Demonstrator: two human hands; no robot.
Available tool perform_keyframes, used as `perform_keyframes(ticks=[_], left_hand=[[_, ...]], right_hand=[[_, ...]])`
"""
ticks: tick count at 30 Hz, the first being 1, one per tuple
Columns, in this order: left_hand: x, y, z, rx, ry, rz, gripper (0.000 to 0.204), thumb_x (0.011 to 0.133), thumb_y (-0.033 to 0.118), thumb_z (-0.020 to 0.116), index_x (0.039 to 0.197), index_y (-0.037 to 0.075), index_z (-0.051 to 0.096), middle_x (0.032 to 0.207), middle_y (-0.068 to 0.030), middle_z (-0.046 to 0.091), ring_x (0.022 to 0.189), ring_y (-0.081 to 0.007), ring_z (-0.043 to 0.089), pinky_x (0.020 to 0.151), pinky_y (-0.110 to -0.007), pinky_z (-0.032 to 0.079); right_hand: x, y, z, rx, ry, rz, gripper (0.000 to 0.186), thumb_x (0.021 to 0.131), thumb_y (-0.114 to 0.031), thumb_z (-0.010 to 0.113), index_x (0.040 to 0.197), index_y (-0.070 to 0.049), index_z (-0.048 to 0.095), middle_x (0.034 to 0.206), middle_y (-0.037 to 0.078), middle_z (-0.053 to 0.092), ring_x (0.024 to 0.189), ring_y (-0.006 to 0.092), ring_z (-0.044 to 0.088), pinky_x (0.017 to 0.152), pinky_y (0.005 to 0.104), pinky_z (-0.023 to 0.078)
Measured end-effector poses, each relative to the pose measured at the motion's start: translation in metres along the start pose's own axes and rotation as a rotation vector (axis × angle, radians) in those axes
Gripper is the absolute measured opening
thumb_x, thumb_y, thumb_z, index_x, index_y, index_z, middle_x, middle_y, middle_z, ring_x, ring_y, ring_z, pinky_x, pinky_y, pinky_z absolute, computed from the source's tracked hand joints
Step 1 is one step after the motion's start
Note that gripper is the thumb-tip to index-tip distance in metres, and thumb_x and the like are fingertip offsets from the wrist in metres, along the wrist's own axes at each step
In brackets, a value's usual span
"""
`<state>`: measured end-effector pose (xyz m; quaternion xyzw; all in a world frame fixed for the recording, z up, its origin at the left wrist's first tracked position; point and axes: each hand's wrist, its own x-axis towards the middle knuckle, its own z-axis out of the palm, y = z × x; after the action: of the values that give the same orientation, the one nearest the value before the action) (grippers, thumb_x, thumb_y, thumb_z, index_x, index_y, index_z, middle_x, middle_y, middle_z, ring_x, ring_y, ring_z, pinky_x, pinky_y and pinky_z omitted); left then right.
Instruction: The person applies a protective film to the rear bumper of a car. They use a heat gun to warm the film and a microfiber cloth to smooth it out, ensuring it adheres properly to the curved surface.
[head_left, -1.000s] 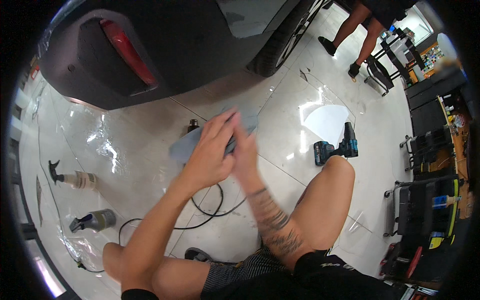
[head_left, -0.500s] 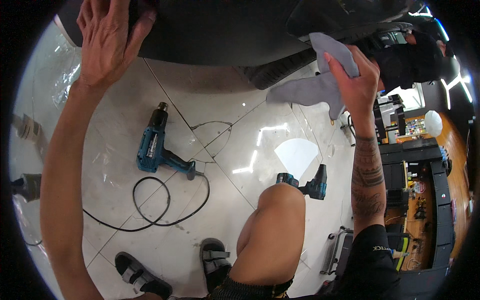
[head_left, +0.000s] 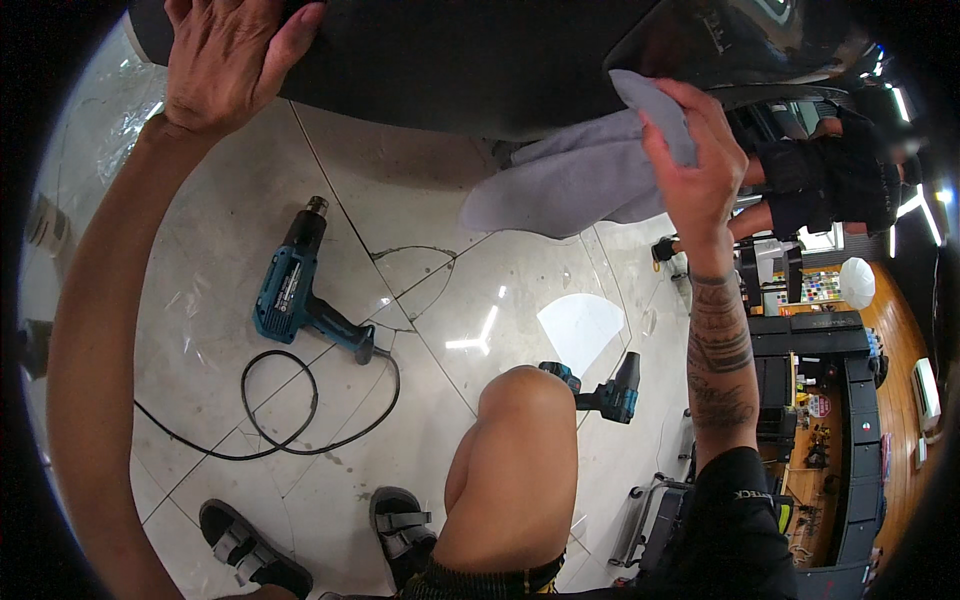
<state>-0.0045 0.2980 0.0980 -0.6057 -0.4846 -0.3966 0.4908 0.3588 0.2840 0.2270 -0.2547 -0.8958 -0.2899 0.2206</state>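
Observation:
My left hand (head_left: pixel 226 66) lies with fingers stretched out against a dark car body panel (head_left: pixel 430 65) at the top of the view. Between the thumb and fingers of my right hand (head_left: pixel 697 150) is a grey microfiber cloth (head_left: pixel 570 175). One end of the cloth sticks up past my fingertips beside the panel's lower edge, and the rest drapes to the left below it. On the tiled floor under my left hand rests a teal and black heat gun (head_left: pixel 300 290) with its cord looped. Beyond my bent knee lies a cordless power tool (head_left: pixel 612 390).
A white fan-shaped sheet (head_left: pixel 582 328) lies on the floor near the cordless tool. Clear crumpled film (head_left: pixel 95 130) spreads at the far left, near a bottle-like container (head_left: pixel 47 225). At the right stand another person in dark clothes (head_left: pixel 835 170) and black cabinets (head_left: pixel 860 410).
My right hand has moved slightly left and down, and the cloth now hangs wider and further left. My left hand stays on the panel. The whole view has shifted a little.

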Motion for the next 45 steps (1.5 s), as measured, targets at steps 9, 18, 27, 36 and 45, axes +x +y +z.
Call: perform_keyframes(ticks=[9, 18, 27, 36, 45], left_hand=[[0.005, 0.008, -0.015, -0.108, -0.101, -0.043, 0.069, 0.091, 0.049, 0.023, 0.14, 0.0, 0.024, 0.146, -0.0201, 0.02, 0.137, -0.0382, 0.012, 0.109, -0.05, 0.006], [0.01, 0.012, -0.028, -0.099, -0.267, -0.097, 0.068, 0.092, 0.048, 0.021, 0.141, 0.001, 0.024, 0.146, -0.0199, 0.02, 0.136, -0.0381, 0.014, 0.109, -0.05, 0.006], [0.007, 0.01, -0.023, -0.216, -0.187, -0.116, 0.068, 0.092, 0.047, 0.021, 0.141, 0.0, 0.022, 0.146, -0.0203, 0.02, 0.136, -0.039, 0.012, 0.109, -0.051, 0.005], [0.01, 0.013, -0.025, -0.183, -0.227, -0.123, 0.071, 0.092, 0.051, 0.019, 0.142, 0.0, 0.018, 0.147, -0.0199, 0.016, 0.137, -0.0392, 0.009, 0.109, -0.053, 0.003], [0.01, 0.012, -0.03, -0.235, -0.296, -0.108, 0.072, 0.09, 0.049, 0.024, 0.142, -0.001, 0.016, 0.148, -0.0201, 0.014, 0.137, -0.0393, 0.008, 0.109, -0.053, 0.002]], right_hand=[[-0.005, -0.012, 0.009, -0.038, 0.028, -0.003, 0.031, 0.062, 0.001, 0.071, 0.092, 0.002, 0.061, 0.105, 0.01, 0.061, 0.095, 0.028, 0.06, 0.081, 0.0337, 0.05], [-0.021, -0.024, 0.034, -0.049, 0.093, 0.057, 0.035, 0.057, 0.004, 0.068, 0.09, 0.002, 0.054, 0.111, 0.012, 0.057, 0.093, 0.031, 0.059, 0.075, 0.0367, 0.051], [-0.021, -0.042, 0.041, -0.083, 0.049, 0.225, 0.048, 0.049, 0.006, 0.072, 0.091, -0.003, 0.05, 0.109, 0.012, 0.053, 0.097, 0.0336, 0.056, 0.073, 0.0371, 0.05], [-0.02, -0.035, 0.032, -0.052, 0.04, 0.329, 0.042, 0.064, -0.003, 0.069, 0.101, -0.003, 0.051, 0.103, 0.014, 0.055, 0.09, 0.035, 0.058, 0.072, 0.0392, 0.049], [-0.047, -0.04, -0.004, 0.178, 0.107, 0.51, 0.021, 0.081, -0.01, 0.063, 0.096, 0.005, 0.058, 0.086, 0.018, 0.062, 0.077, 0.0312, 0.063, 0.067, 0.0328, 0.048]])
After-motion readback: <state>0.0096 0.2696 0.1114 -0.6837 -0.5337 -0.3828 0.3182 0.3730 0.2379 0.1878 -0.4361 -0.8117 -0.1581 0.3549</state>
